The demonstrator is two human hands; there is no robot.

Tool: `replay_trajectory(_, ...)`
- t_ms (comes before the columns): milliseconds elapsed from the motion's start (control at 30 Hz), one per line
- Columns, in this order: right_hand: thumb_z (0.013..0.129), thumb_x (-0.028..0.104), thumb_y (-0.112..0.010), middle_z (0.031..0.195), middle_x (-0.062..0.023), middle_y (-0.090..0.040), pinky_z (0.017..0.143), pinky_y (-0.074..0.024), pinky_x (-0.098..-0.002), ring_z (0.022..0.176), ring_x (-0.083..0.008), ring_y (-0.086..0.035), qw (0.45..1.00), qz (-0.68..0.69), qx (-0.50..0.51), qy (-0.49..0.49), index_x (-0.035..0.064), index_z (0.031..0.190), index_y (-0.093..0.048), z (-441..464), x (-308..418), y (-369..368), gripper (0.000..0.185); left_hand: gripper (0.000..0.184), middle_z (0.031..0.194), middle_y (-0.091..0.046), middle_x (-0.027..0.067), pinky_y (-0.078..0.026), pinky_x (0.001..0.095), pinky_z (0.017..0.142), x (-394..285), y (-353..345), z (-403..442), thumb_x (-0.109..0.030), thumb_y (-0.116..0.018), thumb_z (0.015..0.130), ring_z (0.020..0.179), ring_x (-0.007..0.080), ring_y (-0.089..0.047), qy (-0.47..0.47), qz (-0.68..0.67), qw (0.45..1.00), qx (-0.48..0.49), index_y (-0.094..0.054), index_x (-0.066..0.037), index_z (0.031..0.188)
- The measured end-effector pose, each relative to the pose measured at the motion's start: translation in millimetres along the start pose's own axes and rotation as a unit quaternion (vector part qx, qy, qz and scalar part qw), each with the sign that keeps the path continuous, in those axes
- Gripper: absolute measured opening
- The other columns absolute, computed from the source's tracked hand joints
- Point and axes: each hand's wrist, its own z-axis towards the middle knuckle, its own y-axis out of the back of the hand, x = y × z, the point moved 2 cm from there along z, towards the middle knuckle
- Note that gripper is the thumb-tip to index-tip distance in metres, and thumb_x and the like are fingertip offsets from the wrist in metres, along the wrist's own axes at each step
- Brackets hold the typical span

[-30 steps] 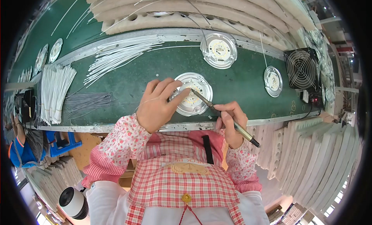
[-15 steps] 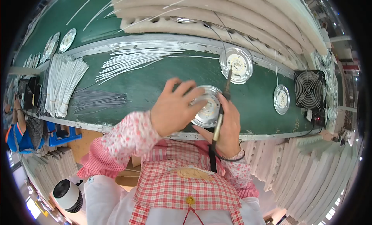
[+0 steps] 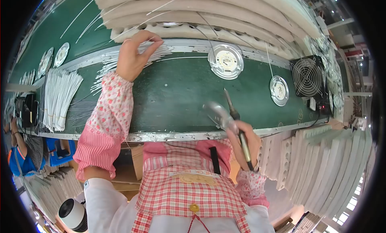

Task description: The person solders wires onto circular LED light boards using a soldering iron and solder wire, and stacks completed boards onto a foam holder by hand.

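Observation:
My left hand [image 3: 138, 56] reaches over the far part of the loose white wires [image 3: 107, 70], thumb and forefinger pinched together. Whether a wire sits between the fingertips cannot be made out. In my right hand [image 3: 248, 146], near the table's front edge, is a soldering iron [image 3: 234, 112], its tip pointing up and away from me. The same hand grips a round metal lamp plate [image 3: 218, 114], tilted nearly edge-on and blurred. Another lamp plate [image 3: 226, 62] lies flat farther back, with a white wire running to it from the left.
A bundle of white wires [image 3: 60, 100] and some grey wires [image 3: 82, 109] lie at left. To the right are a lamp plate [image 3: 279, 90] and a black fan [image 3: 307, 77]. Stacked pale foam trays [image 3: 201, 12] line the back. A person in blue [image 3: 24, 156] is far left.
My left hand has left the lamp plate and moved up and left to the white wires, its spread fingers now pinched. My right hand has tilted the plate and come nearer the table edge.

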Motion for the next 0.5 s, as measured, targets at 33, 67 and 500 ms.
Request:
replay_trajectory(33, 0.086, 0.006, -0.074, 0.094, -0.0148, -0.071, 0.071, -0.0534, -0.0296, 0.078, -0.0215, -0.07, 0.998, 0.006, -0.003, -0.062, 0.005, 0.12, -0.065, 6.4, 5.1, 0.3, 0.036, 0.01, 0.092, -0.072, 0.0059, -0.047, 0.0272, 0.068, -12.4, 2.2, -0.7, -0.008, -0.073, 0.087, 0.079, 0.0163, -0.064, 0.053, -0.034, 0.998, 0.032, -0.072, -0.004, 0.096)
replay_trajectory(67, 0.093, 0.009, -0.07, 0.086, -0.0118, -0.07, 0.064, -0.052, -0.0251, 0.07, -0.0123, -0.067, 0.999, 0.023, -0.034, -0.033, 0.0032, 0.121, -0.064, 16.0, 2.7, -3.0, 0.03, 0.01, 0.093, -0.072, 0.0046, -0.046, 0.0256, 0.069, -27.0, 2.5, -3.0, -0.008, -0.073, 0.088, 0.078, 0.0126, -0.062, 0.107, -0.066, 0.99, 0.063, -0.072, -0.003, 0.097)
replay_trajectory(500, 0.094, 0.012, -0.07, 0.094, -0.0083, -0.07, 0.066, -0.0529, -0.0235, 0.076, -0.0076, -0.064, 0.979, 0.144, -0.101, -0.099, 0.0025, 0.123, -0.064, 38.9, -8.1, -29.4, 0.031, 0.009, 0.083, -0.068, 0.0074, -0.048, 0.033, 0.069, -124.3, -66.2, -57.1, -0.005, -0.074, 0.084, 0.069, 0.0244, -0.063, 0.086, -0.139, 0.978, 0.132, -0.073, -0.006, 0.093)
